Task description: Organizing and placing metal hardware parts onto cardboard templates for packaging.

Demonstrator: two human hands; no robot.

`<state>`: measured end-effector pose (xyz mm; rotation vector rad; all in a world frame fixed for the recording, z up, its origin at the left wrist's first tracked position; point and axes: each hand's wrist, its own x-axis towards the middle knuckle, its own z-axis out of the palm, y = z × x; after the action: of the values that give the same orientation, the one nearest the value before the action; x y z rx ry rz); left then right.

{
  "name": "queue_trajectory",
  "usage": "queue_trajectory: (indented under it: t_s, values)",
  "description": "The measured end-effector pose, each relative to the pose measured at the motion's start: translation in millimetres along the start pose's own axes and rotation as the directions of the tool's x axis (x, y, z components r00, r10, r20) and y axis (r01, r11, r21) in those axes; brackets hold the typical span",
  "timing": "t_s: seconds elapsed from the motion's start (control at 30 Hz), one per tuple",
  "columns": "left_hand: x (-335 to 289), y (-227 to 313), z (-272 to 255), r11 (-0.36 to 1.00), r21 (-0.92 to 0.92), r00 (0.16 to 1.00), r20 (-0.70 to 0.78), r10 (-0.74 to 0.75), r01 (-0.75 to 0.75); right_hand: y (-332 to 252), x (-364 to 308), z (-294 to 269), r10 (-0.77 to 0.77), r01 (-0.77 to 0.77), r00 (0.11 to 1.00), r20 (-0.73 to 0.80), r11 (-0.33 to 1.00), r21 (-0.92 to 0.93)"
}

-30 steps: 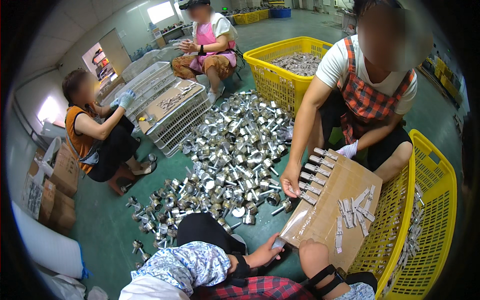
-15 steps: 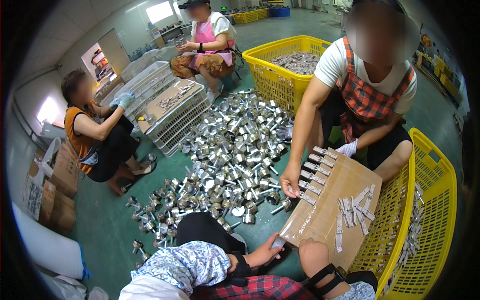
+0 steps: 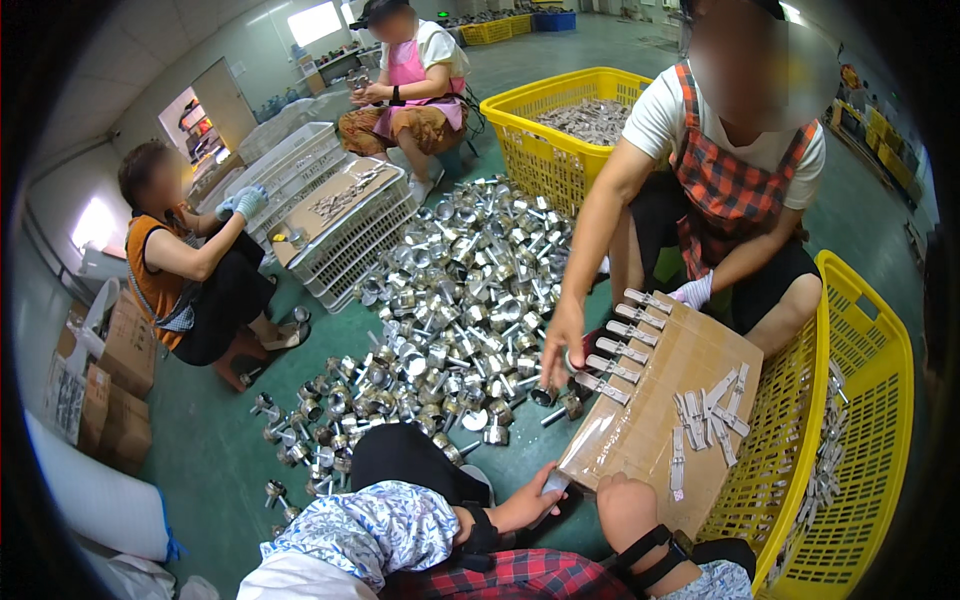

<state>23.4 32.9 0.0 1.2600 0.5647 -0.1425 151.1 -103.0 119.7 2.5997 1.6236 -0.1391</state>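
Note:
At the near left corner of a cardboard box (image 3: pixel 640 440), my left hand (image 3: pixel 532 498) is closed on a small pale grey piece (image 3: pixel 555 484) whose kind I cannot make out. My right hand (image 3: pixel 628 505) rests against the box's near edge with curled fingers; whatever they hold is hidden. Several flat metal clips (image 3: pixel 620 350) sit in a row along the box's left edge. Loose clips (image 3: pixel 712 415) lie in a cluster on its top. Across from me, a co-worker's bare hand (image 3: pixel 565 340) hangs beside the row, fingers apart. That person's gloved hand (image 3: pixel 693 291) is at the box's far side.
A large heap of shiny metal cups with stems (image 3: pixel 470 290) covers the floor ahead. Yellow baskets hold clips, one at the right (image 3: pixel 870 310) and one behind (image 3: pixel 520 150). White crates (image 3: pixel 345 265) stand at the left back, with two more people seated near them.
The co-worker's bare hand has let go of the nearest clip in the row and moved left and up, toward the heap. My own hands have hardly moved.

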Motion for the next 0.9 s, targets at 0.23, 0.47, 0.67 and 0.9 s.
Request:
queue_trajectory:
  t_s: [0.23,0.47,0.67,0.9]
  values:
    - [-6.7,19.9,8.0,0.996,0.002,0.996,0.028,-0.085,0.085,2.9,-6.3,2.8,0.002,-0.002,1.0,0.007,0.999,-0.033]
    - [-6.3,10.8,-2.1,1.0,-0.015,1.0,0.004,-0.023,0.024,0.2,1.4,7.0,0.003,-0.002,0.999,-0.032,1.0,0.031]
    - [-11.0,32.1,1.8,0.999,-0.025,0.998,-0.03,-0.046,0.046,-0.7,4.7,1.7,0.036,-0.031,0.997,-0.062,0.996,0.083]
    - [-13.4,40.9,9.0,0.997,-0.035,0.998,0.004,-0.067,0.067,0.5,0.8,-1.0,0.036,-0.034,0.999,-0.025,0.998,0.048]
